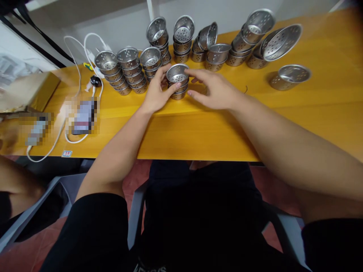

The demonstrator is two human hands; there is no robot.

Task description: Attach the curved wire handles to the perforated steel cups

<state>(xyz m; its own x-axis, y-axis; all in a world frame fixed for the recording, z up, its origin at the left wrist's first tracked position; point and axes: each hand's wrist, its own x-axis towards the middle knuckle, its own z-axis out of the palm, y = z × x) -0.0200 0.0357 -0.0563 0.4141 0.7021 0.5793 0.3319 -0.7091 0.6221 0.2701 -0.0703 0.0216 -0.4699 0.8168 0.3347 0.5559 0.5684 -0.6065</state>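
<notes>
A short stack of perforated metal cups (177,77) stands upright on the table in front of me. My left hand (160,88) curls around its left side, thumb on the near face and fingers behind. To the right of the stack, my right hand (214,88) has thumb and index finger spread apart. Its index fingertip is at the top cup's rim, and I cannot tell if it touches. Close behind my left hand is another stack of the same cups (151,58), partly hidden by that hand.
More cup stacks (129,62) line the back, some leaning cups (280,41) at right. A single cup (293,75) lies tilted farther right. Two blurred phones (84,117) with white cables and a cardboard box (31,90) are at left. Another person's arm (19,181) shows at far left.
</notes>
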